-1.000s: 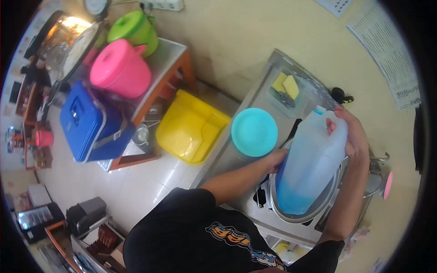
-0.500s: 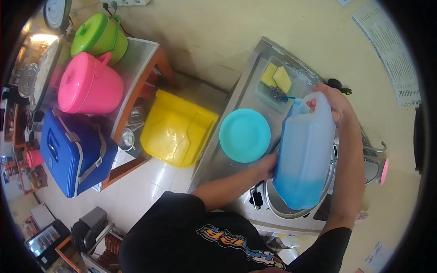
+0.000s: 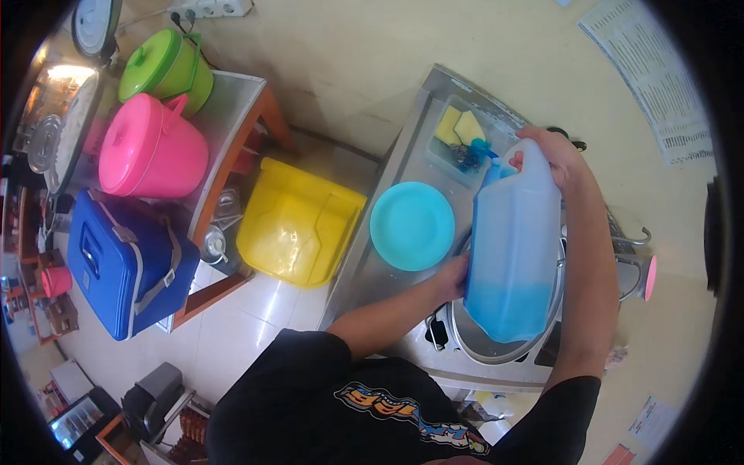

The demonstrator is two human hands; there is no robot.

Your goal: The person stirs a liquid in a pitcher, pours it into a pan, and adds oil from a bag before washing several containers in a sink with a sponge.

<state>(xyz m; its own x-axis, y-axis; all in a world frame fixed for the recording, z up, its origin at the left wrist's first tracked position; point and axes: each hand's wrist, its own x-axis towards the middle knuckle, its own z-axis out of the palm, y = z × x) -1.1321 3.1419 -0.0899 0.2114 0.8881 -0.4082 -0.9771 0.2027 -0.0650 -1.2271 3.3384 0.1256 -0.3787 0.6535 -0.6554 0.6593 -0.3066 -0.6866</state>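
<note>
A large translucent jug (image 3: pixel 515 240) with blue liquid is tilted, its mouth towards a clear plastic container (image 3: pixel 443 159). My right hand (image 3: pixel 546 155) grips the jug's handle. The side of the jug rests against my left hand (image 3: pixel 456 277), whose fingers are mostly hidden behind it. Inside the container lie yellow sponges (image 3: pixel 459 125) and a dark metallic scourer (image 3: pixel 467 157). Blue liquid (image 3: pixel 480 146) shows at the jug's mouth and over the scourer. Left of the jug sits a turquoise plate (image 3: pixel 412 226) on the metal counter (image 3: pixel 372 271).
Below the jug is a round metal pot (image 3: pixel 487 355). A yellow bin (image 3: pixel 298 225) stands left of the counter. Further left, a table (image 3: pixel 232 101) holds a green bucket (image 3: pixel 174 74), a pink bucket (image 3: pixel 155 147) and a blue cooler (image 3: pixel 124 263). Hooks (image 3: pixel 639 239) are at the right.
The jug and both hands have shifted slightly up and left in view. More blue liquid shows at the jug's mouth and over the scourer. The whole view has shifted slightly.
</note>
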